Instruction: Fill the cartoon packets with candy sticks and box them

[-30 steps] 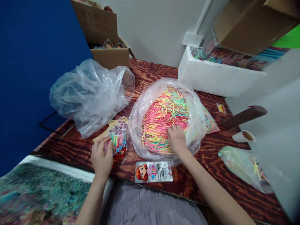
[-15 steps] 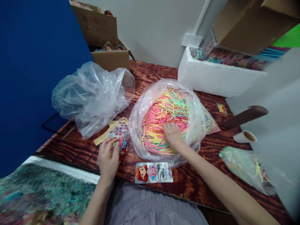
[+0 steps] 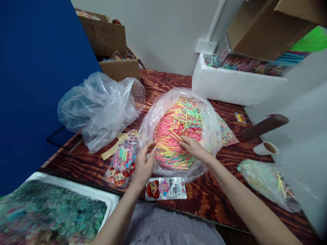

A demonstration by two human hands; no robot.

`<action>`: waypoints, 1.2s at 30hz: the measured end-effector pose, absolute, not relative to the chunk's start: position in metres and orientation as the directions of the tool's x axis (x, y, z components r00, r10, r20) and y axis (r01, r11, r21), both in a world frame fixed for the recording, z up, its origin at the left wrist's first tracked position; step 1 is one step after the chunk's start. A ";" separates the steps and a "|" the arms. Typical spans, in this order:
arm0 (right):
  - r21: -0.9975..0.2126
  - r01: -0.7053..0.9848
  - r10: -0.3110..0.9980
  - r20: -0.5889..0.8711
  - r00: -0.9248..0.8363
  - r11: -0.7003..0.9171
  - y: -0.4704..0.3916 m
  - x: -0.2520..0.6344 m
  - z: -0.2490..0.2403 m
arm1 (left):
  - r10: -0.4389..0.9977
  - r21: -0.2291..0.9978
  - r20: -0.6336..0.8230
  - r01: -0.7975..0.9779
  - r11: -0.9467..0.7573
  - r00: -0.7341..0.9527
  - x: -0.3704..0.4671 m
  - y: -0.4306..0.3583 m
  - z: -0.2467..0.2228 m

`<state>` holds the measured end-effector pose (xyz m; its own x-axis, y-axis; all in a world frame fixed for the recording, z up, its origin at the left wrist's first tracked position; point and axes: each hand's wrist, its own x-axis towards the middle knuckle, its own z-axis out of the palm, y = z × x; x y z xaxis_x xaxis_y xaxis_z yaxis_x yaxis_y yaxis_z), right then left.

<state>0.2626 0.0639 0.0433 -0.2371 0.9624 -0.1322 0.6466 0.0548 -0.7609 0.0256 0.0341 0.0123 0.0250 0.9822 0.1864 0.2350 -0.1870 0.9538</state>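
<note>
A clear plastic bag (image 3: 212, 136) lies open on the wood-patterned table, full of thin pink, yellow and green sticks (image 3: 178, 119). My right hand (image 3: 192, 147) is over the sticks, its thumb and fingers pinched on some of them. At the bag's left rim is my left hand (image 3: 145, 162), thumb and fingers curled but apart, with nothing seen between them. Left of it lie printed clear packets (image 3: 122, 166), the top one showing several coloured sticks. A silver printed packet (image 3: 166, 188) rests flat at the table's front edge.
Crumpled clear plastic (image 3: 102, 105) lies back left, before a cardboard box (image 3: 120, 69). A white foam box (image 3: 237, 85) stands back right. On the right are a brown bottle (image 3: 265, 126), a paper cup (image 3: 266, 148) and a plastic bag (image 3: 265, 183). Another foam box (image 3: 112, 204) is front left.
My left hand has moved right, from the printed packets to the bag's rim, uncovering the packets. My right hand has turned and lifted slightly, with its fingertips now showing above the sticks.
</note>
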 end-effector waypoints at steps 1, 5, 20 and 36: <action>-0.830 0.558 0.952 -0.170 -0.255 0.001 0.061 0.262 0.042 | 0.987 0.975 0.157 0.153 -0.160 0.032 0.035 0.039 0.010; -0.937 0.264 0.874 -0.317 -0.370 -0.228 0.050 0.256 0.030 | 0.990 0.993 0.121 -0.029 -0.119 0.073 0.069 0.059 0.000; -0.961 0.186 0.884 -0.263 -0.386 -0.205 0.038 0.253 0.015 | 0.932 0.932 0.265 0.183 -0.314 0.249 0.107 0.063 0.017; -1.000 -0.004 0.986 -0.017 -0.168 -0.018 -0.043 0.217 0.012 | 0.868 0.911 0.290 0.161 -0.380 0.403 0.073 -0.009 0.066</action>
